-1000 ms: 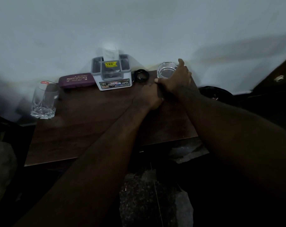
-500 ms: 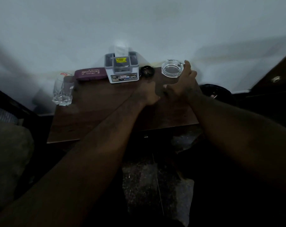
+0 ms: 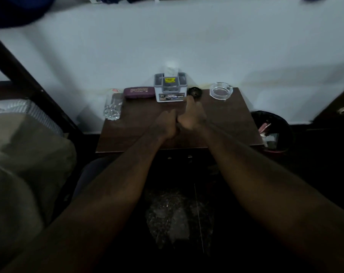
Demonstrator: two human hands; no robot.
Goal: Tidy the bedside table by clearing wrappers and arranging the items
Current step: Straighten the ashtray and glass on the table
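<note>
Head view: your two hands meet over the middle of the worktop [image 3: 127,133], in front of the grey box [image 3: 170,89].
Left hand [image 3: 164,126]: fingers curled in; you cannot tell whether they hold anything.
Right hand [image 3: 193,118]: touching the left hand, one finger stretched straight to the black ring [image 3: 195,92] just right of the box.
Purple case [image 3: 139,93]: just left of the box.
Glass [image 3: 112,106]: farther left of the box.
Ashtray [image 3: 221,91]: right of the box, beyond the ring.

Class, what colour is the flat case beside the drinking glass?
The case is dark purple with pale lettering; the head view shows it.
</note>
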